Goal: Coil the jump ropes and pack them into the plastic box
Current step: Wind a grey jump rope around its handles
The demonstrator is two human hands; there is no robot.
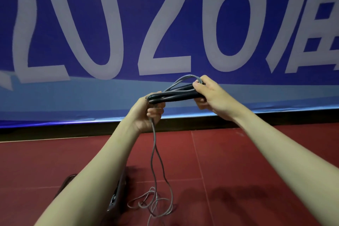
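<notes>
Head view, both arms stretched fwd, hands raised well above the red floor point(238, 161).

- Left hand point(146, 113): fingers curled round one end of the black handles point(172, 95), palm side facing cam. Grey cord point(153, 141) runs down out of this fist.
- Right hand point(209, 95): thumb and fingers pinch the other end of the handles, w/ a short loop of cord point(185, 79) arching up over the handles and caught under the thumb.
- Handles: two, lying side by side, held roughly level between the hands, slight tilt up twd the right hand.
- Jump rope, rest of it: two strands hang from the left hand, spread apart lower down, end in a loose tangle point(154, 205) on the floor near bottom edge of view, between the forearms.
- Dark box-like object point(117, 194) on the floor just left of the tangle, mostly hidden behind the left forearm; can't tell what it holds, or if it's the plastic box.
- Backdrop: blue banner point(73, 101) w/ large white "2026" numerals, standing along the far edge of the floor; black strip at its base.
</notes>
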